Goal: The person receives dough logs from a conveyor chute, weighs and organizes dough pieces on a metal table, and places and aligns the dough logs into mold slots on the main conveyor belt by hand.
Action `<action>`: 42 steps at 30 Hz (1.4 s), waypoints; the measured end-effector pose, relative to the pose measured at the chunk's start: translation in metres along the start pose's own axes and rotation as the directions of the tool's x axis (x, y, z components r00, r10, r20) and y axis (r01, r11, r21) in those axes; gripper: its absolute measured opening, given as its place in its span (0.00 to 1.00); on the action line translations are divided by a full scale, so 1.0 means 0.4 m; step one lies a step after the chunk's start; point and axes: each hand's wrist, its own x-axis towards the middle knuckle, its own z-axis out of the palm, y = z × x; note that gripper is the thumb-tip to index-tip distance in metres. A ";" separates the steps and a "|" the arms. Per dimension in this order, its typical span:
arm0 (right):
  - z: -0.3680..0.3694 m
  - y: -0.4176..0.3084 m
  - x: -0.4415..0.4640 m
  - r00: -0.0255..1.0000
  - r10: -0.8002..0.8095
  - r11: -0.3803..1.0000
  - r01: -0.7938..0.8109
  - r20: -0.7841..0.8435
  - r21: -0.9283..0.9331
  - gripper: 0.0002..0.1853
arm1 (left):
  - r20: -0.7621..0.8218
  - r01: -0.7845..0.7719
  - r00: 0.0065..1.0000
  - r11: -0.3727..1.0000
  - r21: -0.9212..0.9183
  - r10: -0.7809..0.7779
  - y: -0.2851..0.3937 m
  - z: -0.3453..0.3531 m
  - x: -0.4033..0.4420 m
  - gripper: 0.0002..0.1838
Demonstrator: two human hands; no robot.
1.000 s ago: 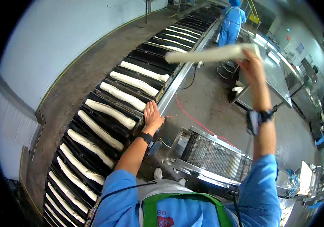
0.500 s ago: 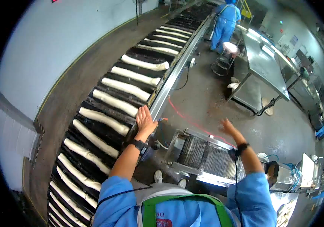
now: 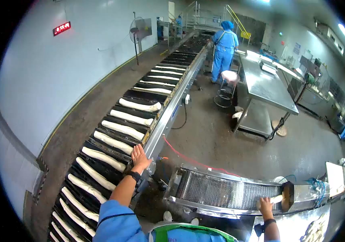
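Note:
Long white dough-like strips [image 3: 120, 129] lie crosswise in the black slots of a long conveyor [image 3: 156, 139]. On its right edge rests my left hand [image 3: 140, 158], fingers stretched, near the end of one strip, holding nothing. My right hand [image 3: 266, 206] is at the right end of the metal mesh belt [image 3: 225, 191], its fingers round a pale piece [image 3: 276, 199] that comes out of the opening of a metal housing. Part of that piece is hidden by the hand.
A person in blue [image 3: 224, 50] stands by the far conveyor. To the right is a steel table [image 3: 265, 82], with a round stool [image 3: 229, 76] beside it. A red hose [image 3: 188, 159] crosses the floor. Pale pieces [image 3: 316, 230] lie on a tray at the lower right.
The strip that my right hand held up is gone from it. That hand has moved down to the mesh belt's right end and taken hold of a pale piece. The view has tilted up.

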 end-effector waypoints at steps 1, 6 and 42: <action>-0.016 -0.016 0.014 1.000 -0.024 0.999 0.024 0.006 -0.024 0.24 | 0.022 0.008 1.000 1.000 -0.008 -0.008 -0.001 0.002 0.002 0.51; -0.137 -0.020 0.139 0.994 -0.099 0.993 0.101 -0.045 0.058 0.20 | 0.097 0.008 0.995 0.999 -0.045 -0.004 -0.005 -0.013 0.011 0.51; -0.504 -1.043 0.887 0.729 -0.643 0.516 0.189 0.233 0.835 0.21 | 0.062 -0.084 0.992 0.953 -0.290 0.106 -0.038 -0.007 0.016 0.48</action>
